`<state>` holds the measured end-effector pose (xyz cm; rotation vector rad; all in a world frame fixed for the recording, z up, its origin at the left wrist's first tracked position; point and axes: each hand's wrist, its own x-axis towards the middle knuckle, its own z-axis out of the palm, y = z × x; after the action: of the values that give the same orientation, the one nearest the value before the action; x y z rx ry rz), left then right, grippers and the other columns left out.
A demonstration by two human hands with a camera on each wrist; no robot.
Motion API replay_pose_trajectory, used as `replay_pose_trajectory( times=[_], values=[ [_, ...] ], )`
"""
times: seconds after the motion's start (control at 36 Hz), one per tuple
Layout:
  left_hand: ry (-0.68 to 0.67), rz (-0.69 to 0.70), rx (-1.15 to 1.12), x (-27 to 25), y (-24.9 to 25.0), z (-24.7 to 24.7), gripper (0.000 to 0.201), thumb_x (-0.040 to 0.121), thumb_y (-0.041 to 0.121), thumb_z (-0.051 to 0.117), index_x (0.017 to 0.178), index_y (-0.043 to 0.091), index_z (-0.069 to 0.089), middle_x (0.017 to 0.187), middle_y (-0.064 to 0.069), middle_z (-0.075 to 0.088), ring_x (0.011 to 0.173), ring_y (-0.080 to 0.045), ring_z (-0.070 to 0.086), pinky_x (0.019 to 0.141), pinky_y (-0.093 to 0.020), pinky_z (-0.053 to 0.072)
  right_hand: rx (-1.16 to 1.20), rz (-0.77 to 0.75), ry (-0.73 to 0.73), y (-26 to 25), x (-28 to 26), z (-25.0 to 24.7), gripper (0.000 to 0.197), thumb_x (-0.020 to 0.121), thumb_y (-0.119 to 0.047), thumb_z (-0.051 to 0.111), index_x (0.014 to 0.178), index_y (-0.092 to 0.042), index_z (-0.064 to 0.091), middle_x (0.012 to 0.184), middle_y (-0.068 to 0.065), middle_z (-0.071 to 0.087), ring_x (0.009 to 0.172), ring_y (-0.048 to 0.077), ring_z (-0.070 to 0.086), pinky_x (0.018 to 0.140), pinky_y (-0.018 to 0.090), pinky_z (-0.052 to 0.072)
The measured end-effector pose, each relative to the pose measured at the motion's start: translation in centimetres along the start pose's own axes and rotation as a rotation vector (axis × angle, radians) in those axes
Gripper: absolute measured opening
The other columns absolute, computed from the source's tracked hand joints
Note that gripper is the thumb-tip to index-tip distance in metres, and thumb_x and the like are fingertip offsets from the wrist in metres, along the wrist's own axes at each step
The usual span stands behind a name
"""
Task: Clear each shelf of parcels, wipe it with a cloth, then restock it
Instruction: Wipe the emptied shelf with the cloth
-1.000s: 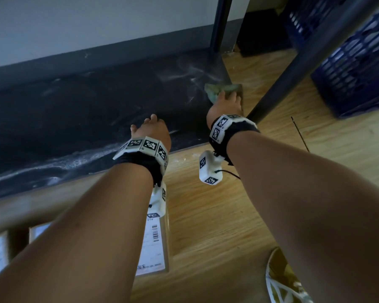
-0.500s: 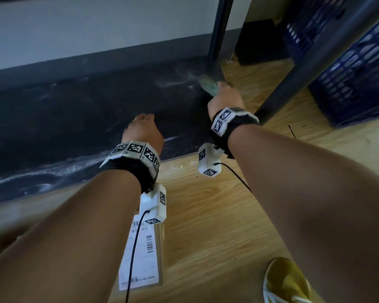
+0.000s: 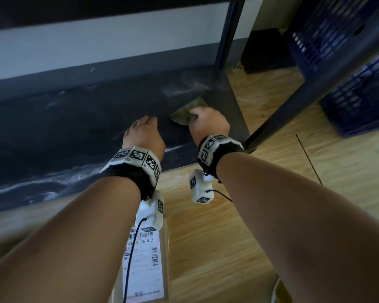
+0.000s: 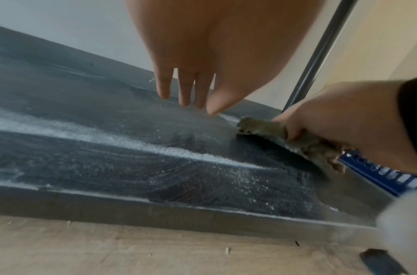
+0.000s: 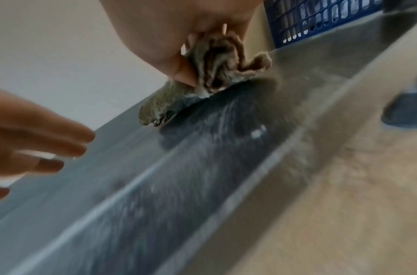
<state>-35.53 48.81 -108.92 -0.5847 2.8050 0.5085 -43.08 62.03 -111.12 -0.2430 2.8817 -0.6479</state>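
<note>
The dark bottom shelf [image 3: 64, 127] lies low over the wooden floor, streaked with pale dust [image 4: 122, 139]. My right hand [image 3: 208, 124] grips a bunched greenish-brown cloth [image 3: 185, 113] and holds it against the shelf near its right end; the cloth [image 5: 216, 68] is pinched between thumb and fingers, and it also shows in the left wrist view as a crumpled wad [image 4: 268, 128]. My left hand [image 3: 143, 133] hovers just left of it over the shelf, fingers [image 4: 186, 89] straight and holding nothing. A parcel with a white shipping label [image 3: 143, 265] lies on the floor below my left wrist.
Dark metal uprights [image 3: 225, 33] [image 3: 315, 79] frame the shelf's right end. A blue plastic crate [image 3: 348, 62] stands on the floor to the right. The pale wall [image 3: 96, 40] runs behind the shelf. A yellow shoe [image 3: 280, 291] shows at the bottom edge.
My right hand has drawn the cloth from the shelf's far right corner back toward me and a little left. My left hand has stayed over the shelf beside it.
</note>
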Motion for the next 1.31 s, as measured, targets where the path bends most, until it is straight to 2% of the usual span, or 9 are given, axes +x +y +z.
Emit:
replay_pose_trajectory(
  times=[0.17, 0.31, 0.42, 0.5, 0.58, 0.72, 0.89, 1.03, 1.31],
  values=[
    [-0.002, 0.014, 0.027, 0.3, 0.1, -0.4, 0.059, 0.089, 0.004, 0.045, 0.146, 0.015, 0.033, 0.152, -0.004, 0.031, 0.140, -0.025, 0.026, 0.115, -0.039, 0.024, 0.136, 0.133, 0.164, 1.1, 4.0, -2.1, 0.048, 0.093, -0.007, 0.042, 0.134, -0.028, 0.053, 0.130, 0.004, 0.057, 0.116, 0.026, 0.057, 0.094, 0.035, 0.048],
    [-0.013, 0.011, 0.030, 0.8, 0.1, -0.6, 0.060, 0.088, 0.004, 0.046, 0.145, 0.016, 0.033, 0.152, -0.002, 0.029, 0.141, -0.024, 0.024, 0.115, -0.038, 0.022, -0.054, 0.245, -0.165, 2.5, 7.1, -2.3, 0.064, 0.094, -0.011, 0.043, 0.153, -0.023, 0.020, 0.160, 0.012, 0.008, 0.146, 0.031, 0.013, 0.116, 0.040, 0.017],
    [-0.020, 0.008, 0.033, 1.1, -0.1, -0.7, 0.060, 0.089, 0.005, 0.045, 0.146, 0.017, 0.031, 0.154, -0.002, 0.027, 0.142, -0.024, 0.022, 0.115, -0.038, 0.021, -0.052, 0.172, -0.268, 1.5, 7.3, -1.7, 0.066, 0.093, -0.007, 0.041, 0.153, -0.024, 0.020, 0.161, 0.013, -0.003, 0.149, 0.030, -0.004, 0.119, 0.041, 0.007],
    [-0.029, -0.001, 0.035, 1.3, -0.2, -0.8, 0.059, 0.090, 0.007, 0.046, 0.147, 0.017, 0.031, 0.154, -0.002, 0.026, 0.142, -0.024, 0.021, 0.116, -0.039, 0.021, -0.013, 0.049, -0.336, -0.1, 6.6, -0.9, 0.064, 0.091, -0.003, 0.045, 0.150, -0.024, 0.032, 0.161, 0.011, 0.002, 0.149, 0.028, 0.000, 0.120, 0.038, 0.011],
    [-0.020, -0.001, 0.038, 1.2, -0.4, -1.1, 0.058, 0.090, 0.009, 0.048, 0.145, 0.015, 0.033, 0.152, -0.003, 0.029, 0.141, -0.025, 0.024, 0.114, -0.039, 0.023, 0.006, -0.014, -0.377, -2.5, 6.6, 0.3, 0.055, 0.091, -0.010, 0.051, 0.144, -0.022, 0.043, 0.158, 0.010, 0.021, 0.145, 0.028, 0.022, 0.117, 0.037, 0.024],
    [-0.004, -0.008, 0.036, 1.1, -1.0, -1.3, 0.059, 0.091, 0.009, 0.047, 0.146, 0.016, 0.031, 0.153, -0.003, 0.027, 0.141, -0.025, 0.023, 0.114, -0.039, 0.022, -0.058, -0.049, -0.304, -3.9, 6.8, -0.3, 0.037, 0.095, -0.023, 0.046, 0.129, -0.018, 0.060, 0.131, 0.009, 0.058, 0.118, 0.029, 0.056, 0.098, 0.033, 0.045],
    [0.003, -0.018, 0.018, 1.3, -1.9, -1.3, 0.059, 0.090, 0.008, 0.048, 0.146, 0.017, 0.032, 0.153, -0.002, 0.028, 0.141, -0.024, 0.024, 0.115, -0.038, 0.023, -0.044, 0.017, -0.038, -0.6, 9.2, -1.5, 0.043, 0.097, -0.009, 0.038, 0.137, -0.016, 0.050, 0.139, 0.012, 0.050, 0.128, 0.030, 0.047, 0.105, 0.036, 0.037],
    [0.010, -0.012, 0.014, 1.6, -2.4, -1.5, 0.058, 0.089, 0.006, 0.048, 0.145, 0.017, 0.035, 0.152, -0.001, 0.031, 0.140, -0.023, 0.027, 0.114, -0.038, 0.025, -0.171, 0.139, -0.226, -0.5, 10.1, -0.7, 0.053, 0.094, -0.012, 0.045, 0.145, -0.023, 0.035, 0.159, 0.015, 0.009, 0.147, 0.033, 0.007, 0.119, 0.040, 0.014],
    [0.008, -0.053, 0.021, 2.1, -3.9, -2.2, 0.057, 0.092, 0.008, 0.044, 0.146, 0.017, 0.033, 0.154, -0.002, 0.027, 0.141, -0.024, 0.023, 0.115, -0.038, 0.023, -0.010, -0.027, -0.419, -7.7, 8.1, 1.0, 0.039, 0.100, -0.027, 0.045, 0.136, -0.015, 0.053, 0.144, 0.009, 0.047, 0.131, 0.029, 0.045, 0.106, 0.031, 0.034]
  ],
)
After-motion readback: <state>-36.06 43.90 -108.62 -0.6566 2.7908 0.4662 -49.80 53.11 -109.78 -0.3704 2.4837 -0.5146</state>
